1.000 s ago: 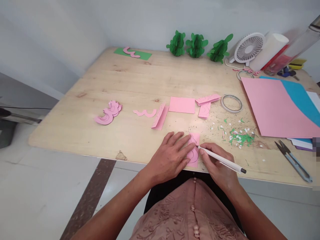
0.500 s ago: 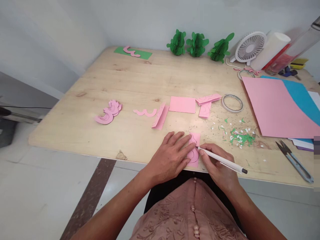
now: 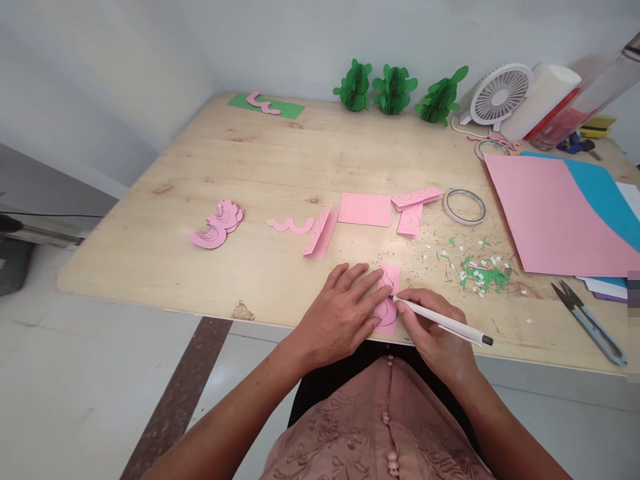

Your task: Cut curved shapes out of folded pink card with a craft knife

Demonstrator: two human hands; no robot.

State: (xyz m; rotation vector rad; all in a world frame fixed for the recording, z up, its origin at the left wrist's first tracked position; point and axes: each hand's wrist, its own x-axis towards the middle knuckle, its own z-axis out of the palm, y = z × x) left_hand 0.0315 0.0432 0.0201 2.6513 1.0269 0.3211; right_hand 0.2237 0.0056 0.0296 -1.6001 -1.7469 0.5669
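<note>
My left hand (image 3: pixel 345 307) lies flat with its fingers spread, pressing on a small strip of pink paper (image 3: pixel 393 320) at the table's front edge. Dark curved outlines show on that strip, partly covered by my fingers. A white pen (image 3: pixel 445 320) is pinched in my right hand (image 3: pixel 440 333), its tip touching the paper beside my left fingertips. Beyond my hands are a folded pink paper (image 3: pixel 323 233), a pink rectangle (image 3: pixel 365 209), more folded pink pieces with drawn curves (image 3: pixel 416 200) and a wavy pink cutout (image 3: pixel 291 226).
Stacked wavy pink cutouts (image 3: pixel 217 227) lie at left. On the right are a tape roll (image 3: pixel 465 222), green and white paper scraps (image 3: pixel 485 275), thread snips (image 3: pixel 593 323) and pink sheets (image 3: pixel 560 220). Green paper trees (image 3: pixel 395 90) and a white fan (image 3: pixel 500 97) stand along the wall.
My right hand and the pen have shifted very slightly left, the tip moving along the pink strip. My left hand stays in place.
</note>
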